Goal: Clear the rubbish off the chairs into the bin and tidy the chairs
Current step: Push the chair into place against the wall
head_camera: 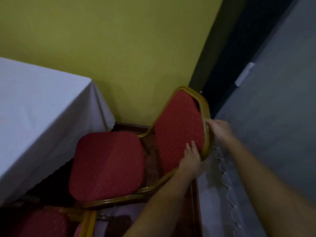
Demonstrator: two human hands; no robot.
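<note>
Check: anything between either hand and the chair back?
Nothing visible. Both hands are on the chair: left hand lies on the red backrest pad, right hand grips the gold frame. The sheer curtain hangs beside them, not between.

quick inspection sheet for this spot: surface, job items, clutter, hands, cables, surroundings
surface: table under a white cloth, left of the chairs.
job's things: red chair with a gold frame, no rubbish on its seat; second red chair at the lower left, partly cut off; bin: nothing seen.
clutter: nothing seen.
hands: left hand lies with fingers flat on the backrest pad; right hand grips the backrest's frame edge.
cables: nothing seen.
surroundings: yellow wall behind; grey wall to the right; white lace cloth beside the chair.
</note>
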